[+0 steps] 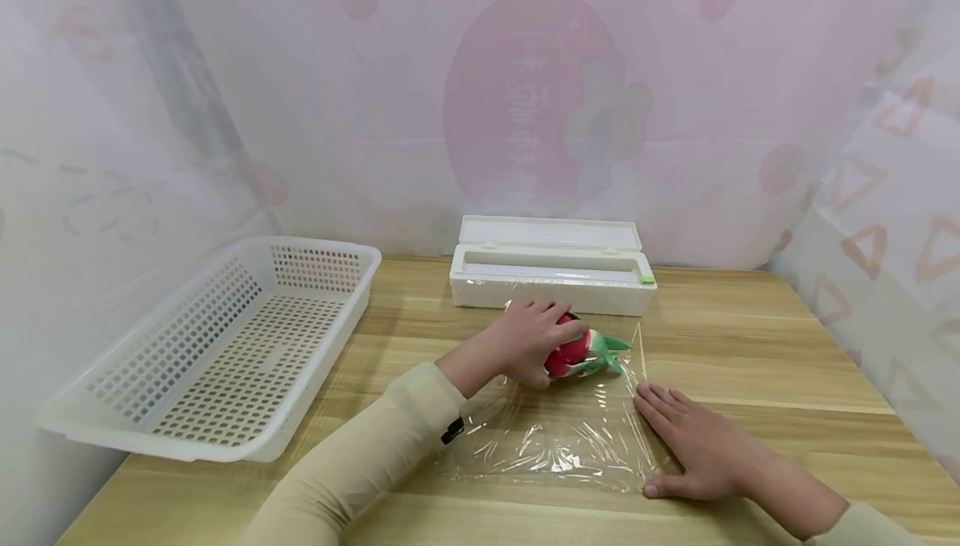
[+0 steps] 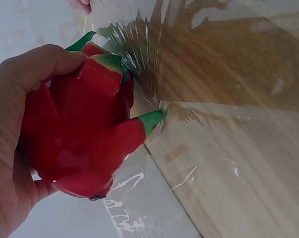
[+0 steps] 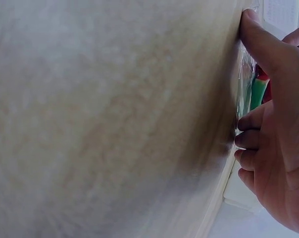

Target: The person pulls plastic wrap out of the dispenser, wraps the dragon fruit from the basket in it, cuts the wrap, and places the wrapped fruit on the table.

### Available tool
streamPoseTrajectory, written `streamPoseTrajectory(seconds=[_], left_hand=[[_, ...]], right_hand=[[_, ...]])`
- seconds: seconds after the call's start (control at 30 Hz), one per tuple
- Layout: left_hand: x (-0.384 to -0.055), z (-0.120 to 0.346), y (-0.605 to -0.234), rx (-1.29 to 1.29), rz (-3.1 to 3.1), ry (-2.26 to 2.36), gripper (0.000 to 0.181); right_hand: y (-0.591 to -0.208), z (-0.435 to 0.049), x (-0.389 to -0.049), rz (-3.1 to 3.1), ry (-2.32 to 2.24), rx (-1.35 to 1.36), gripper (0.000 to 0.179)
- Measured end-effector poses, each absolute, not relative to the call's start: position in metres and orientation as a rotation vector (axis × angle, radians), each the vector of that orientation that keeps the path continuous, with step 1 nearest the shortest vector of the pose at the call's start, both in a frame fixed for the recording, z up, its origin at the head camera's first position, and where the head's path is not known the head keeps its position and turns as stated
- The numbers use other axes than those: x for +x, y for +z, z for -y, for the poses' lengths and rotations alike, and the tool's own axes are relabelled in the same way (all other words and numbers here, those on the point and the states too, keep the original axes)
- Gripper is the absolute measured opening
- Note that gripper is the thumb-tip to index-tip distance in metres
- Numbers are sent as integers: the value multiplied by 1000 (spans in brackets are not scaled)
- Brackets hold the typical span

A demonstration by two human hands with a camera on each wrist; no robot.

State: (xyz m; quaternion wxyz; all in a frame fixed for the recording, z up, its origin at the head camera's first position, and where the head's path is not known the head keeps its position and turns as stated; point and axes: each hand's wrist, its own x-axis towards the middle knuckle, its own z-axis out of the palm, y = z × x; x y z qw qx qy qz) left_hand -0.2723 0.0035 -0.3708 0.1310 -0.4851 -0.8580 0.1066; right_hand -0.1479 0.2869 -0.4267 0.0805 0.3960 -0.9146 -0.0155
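My left hand (image 1: 531,343) grips a red dragon fruit (image 2: 85,124) with green-tipped scales, thumb over one side and fingers round the other. The fruit lies over a sheet of cling film (image 1: 555,438) spread on the table, its green leaf ends pointing right in the head view. Around a green tip the film puckers into creases in the left wrist view. At the film's right edge my right hand (image 1: 701,446) rests with fingers extended, fingertips and thumb pressing down there. In the right wrist view the fruit's green part (image 3: 259,93) shows beyond those fingers.
Behind the film stands a white cling film box (image 1: 551,296), its lid raised at the back and a green piece at its right end. A white perforated basket (image 1: 322,346) sits on the left of the wooden table (image 1: 787,346). Printed cloth walls (image 1: 360,154) enclose the back and sides.
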Motion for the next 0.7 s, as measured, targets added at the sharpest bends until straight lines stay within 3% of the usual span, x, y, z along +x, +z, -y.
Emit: streamPoseTrajectory(seconds=[0.7], left_hand=[[-285, -1, -371, -1495, 2569, 52, 86]], right_hand=[[-429, -288, -150, 2666, -43, 1203, 101]])
